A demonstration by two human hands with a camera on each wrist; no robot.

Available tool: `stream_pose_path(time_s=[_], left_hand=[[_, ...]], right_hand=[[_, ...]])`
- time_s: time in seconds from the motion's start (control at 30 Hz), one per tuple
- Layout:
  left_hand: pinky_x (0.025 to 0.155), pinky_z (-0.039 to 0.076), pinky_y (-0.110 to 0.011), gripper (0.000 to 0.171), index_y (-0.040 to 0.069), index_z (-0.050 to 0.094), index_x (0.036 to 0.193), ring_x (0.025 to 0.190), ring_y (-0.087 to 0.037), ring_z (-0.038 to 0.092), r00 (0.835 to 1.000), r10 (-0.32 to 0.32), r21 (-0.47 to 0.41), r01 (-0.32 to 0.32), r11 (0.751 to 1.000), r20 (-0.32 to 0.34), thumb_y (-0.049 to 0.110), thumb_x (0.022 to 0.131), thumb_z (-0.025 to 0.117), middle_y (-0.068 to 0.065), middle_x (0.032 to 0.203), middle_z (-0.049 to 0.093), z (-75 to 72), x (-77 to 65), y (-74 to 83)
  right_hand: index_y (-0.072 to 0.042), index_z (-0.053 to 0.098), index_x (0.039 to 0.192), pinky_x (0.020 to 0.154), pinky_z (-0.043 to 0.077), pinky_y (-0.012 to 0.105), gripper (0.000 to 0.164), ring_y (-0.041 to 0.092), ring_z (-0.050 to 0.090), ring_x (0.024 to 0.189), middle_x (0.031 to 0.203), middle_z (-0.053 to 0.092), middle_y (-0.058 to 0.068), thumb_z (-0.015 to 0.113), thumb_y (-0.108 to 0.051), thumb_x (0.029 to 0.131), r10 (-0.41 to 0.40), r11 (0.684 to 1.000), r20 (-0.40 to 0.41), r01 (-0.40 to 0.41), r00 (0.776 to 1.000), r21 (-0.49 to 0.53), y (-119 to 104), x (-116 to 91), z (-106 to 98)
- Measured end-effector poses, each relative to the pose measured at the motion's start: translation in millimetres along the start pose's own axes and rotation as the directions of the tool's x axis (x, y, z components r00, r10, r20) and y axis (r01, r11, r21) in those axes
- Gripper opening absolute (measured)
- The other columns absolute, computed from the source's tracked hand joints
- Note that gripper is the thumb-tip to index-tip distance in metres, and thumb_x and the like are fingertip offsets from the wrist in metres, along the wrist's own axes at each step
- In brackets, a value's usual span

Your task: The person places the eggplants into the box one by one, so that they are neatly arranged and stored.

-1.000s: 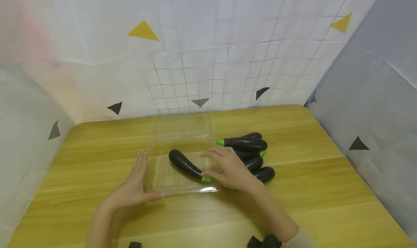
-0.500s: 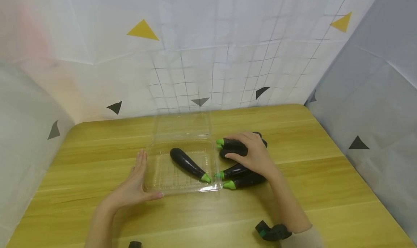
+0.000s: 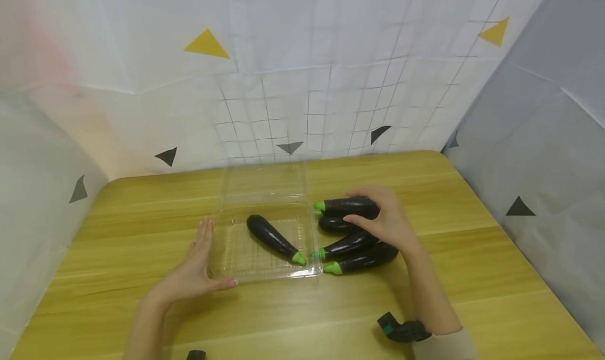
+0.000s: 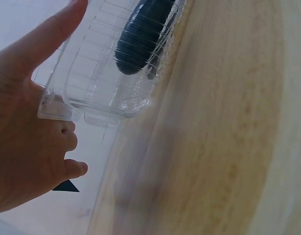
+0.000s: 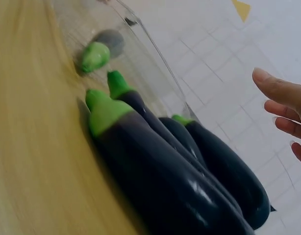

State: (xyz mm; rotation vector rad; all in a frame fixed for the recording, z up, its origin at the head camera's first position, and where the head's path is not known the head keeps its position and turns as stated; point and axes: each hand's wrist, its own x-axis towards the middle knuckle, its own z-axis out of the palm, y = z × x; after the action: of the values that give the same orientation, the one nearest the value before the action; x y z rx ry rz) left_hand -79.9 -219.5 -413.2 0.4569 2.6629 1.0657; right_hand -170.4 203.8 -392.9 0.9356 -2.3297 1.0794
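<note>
A clear plastic clamshell box (image 3: 236,257) lies with its lid folded back, holding one dark purple eggplant (image 3: 271,239) that slants across its base. My left hand (image 3: 189,273) rests against the box's left end, fingers straight and thumb along the front edge; the left wrist view shows the thumb (image 4: 47,36) beside the clear wall. Several eggplants (image 3: 364,259) with green stems lie bunched at the box's right side. Above the back ones is my right hand (image 3: 385,220), thumb and fingers apart. In the right wrist view that hand (image 5: 288,107) is clear of the eggplants (image 5: 160,171) and holds nothing.
The raised lid (image 3: 264,181) lies behind the box, near the white patterned backdrop (image 3: 331,86). Wooden tabletop (image 3: 283,318) extends in front and to both sides. A black wrist camera (image 3: 404,331) sits on my right forearm.
My right hand has moved away from the stem of the boxed eggplant, rightward and over the bunched eggplants. That eggplant now lies fully inside the box. My left hand has stayed in place.
</note>
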Motion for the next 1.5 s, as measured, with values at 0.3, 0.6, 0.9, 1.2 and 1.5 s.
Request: stream_pose_path(time_s=[0.3,0.6,0.9,1.2,1.5], left_hand=[[0.108,-0.004,-0.064,0.135,0.007,-0.022,0.149,0.14,-0.033,-0.025,1.0,0.0,0.005,0.0,1.0,-0.001,0.044,0.072,0.082,-0.009,0.153,-0.032,0.0,0.4,0.5],[0.107,-0.005,-0.065,0.135,0.007,-0.022,0.149,0.14,-0.033,-0.026,1.0,0.0,0.001,0.0,1.0,-0.001,0.046,0.072,0.082,-0.009,0.153,-0.033,-0.7,0.2,1.7],[0.108,-0.004,-0.065,0.134,0.007,-0.021,0.15,0.14,-0.034,-0.025,1.0,0.001,-0.003,-0.001,1.0,-0.002,0.045,0.073,0.082,-0.009,0.153,-0.032,-0.8,0.3,1.0],[0.107,-0.004,-0.066,0.134,0.008,-0.021,0.15,0.14,-0.034,-0.024,1.0,-0.001,-0.007,0.001,1.0,-0.003,0.043,0.073,0.082,-0.009,0.153,-0.032,-0.5,0.2,0.6],[0.107,-0.003,-0.066,0.135,0.008,-0.022,0.15,0.14,-0.034,-0.024,1.0,-0.006,-0.002,0.006,1.0,-0.005,0.046,0.072,0.082,-0.008,0.153,-0.032,-0.3,0.4,0.1]], right_hand=[[-0.013,0.069,0.113,0.09,0.043,0.04,0.051,0.021,0.059,0.104,0.109,0.069,0.003,0.089,-0.014,0.066,0.065,0.998,0.0,-0.065,0.998,-0.003,20.4,-9.3,-5.4],[-0.007,0.07,0.112,0.084,0.047,0.042,0.048,0.018,0.056,0.105,0.11,0.069,0.002,0.089,-0.017,0.068,0.18,0.983,0.0,-0.18,0.984,-0.027,28.7,-14.2,-5.5],[-0.009,0.07,0.114,0.094,0.039,0.048,0.051,0.027,0.057,0.107,0.112,0.068,0.006,0.088,-0.022,0.069,0.193,0.972,0.011,-0.189,0.981,-0.138,39.6,-18.8,-1.9],[-0.013,0.069,0.116,0.093,0.034,0.057,0.052,0.031,0.054,0.111,0.116,0.066,0.007,0.089,-0.02,0.068,0.22,0.959,0.029,-0.211,0.975,-0.19,44.2,-22.7,1.2],[-0.012,0.069,0.115,0.092,0.036,0.055,0.05,0.03,0.057,0.107,0.111,0.067,0.008,0.088,-0.018,0.069,0.228,0.956,0.018,-0.22,0.974,-0.195,43.7,-22.0,0.9]])
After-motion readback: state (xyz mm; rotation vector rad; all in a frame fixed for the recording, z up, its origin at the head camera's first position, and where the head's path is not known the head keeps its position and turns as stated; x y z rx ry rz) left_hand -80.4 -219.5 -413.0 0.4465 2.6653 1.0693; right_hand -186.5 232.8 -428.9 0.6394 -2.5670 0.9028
